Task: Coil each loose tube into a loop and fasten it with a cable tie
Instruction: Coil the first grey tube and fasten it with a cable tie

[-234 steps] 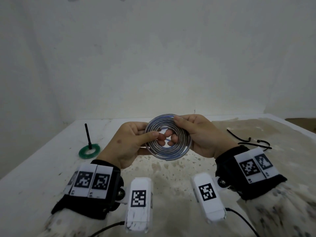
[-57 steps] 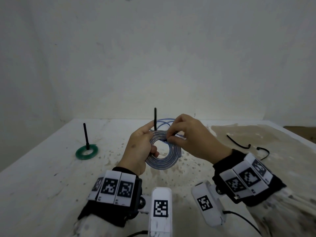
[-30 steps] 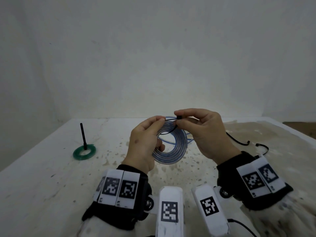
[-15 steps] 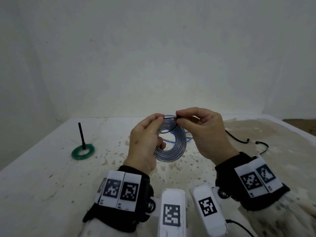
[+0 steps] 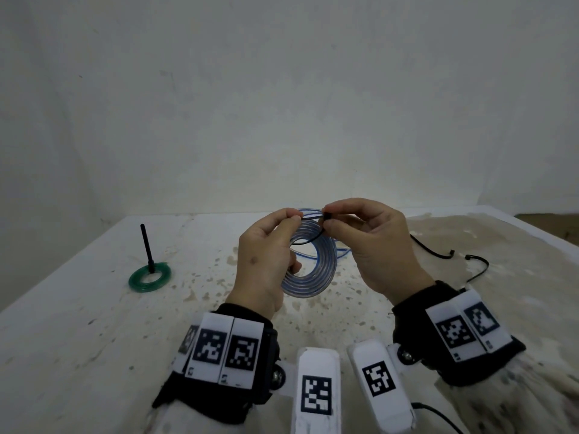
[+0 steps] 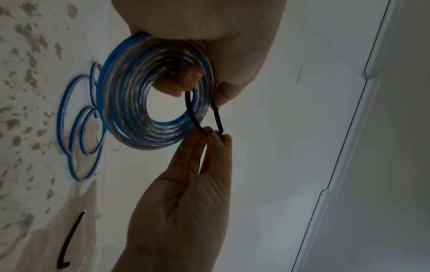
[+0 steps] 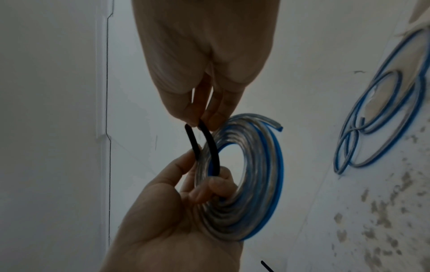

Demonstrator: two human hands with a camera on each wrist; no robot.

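left hand [image 5: 263, 258] grips clear-blue coiled tube [image 5: 316, 274] | right hand [image 5: 376, 245] pinches thin black cable tie [image 6: 194, 117]

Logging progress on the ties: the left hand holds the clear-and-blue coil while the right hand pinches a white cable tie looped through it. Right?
Not quite: the cable tie is black, as the left wrist view shows. The left hand does hold the coil, and the right hand pinches the tie.

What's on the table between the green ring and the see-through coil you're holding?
Nothing: only bare, speckled table lies between the green ring and the held coil, seen in the head view.
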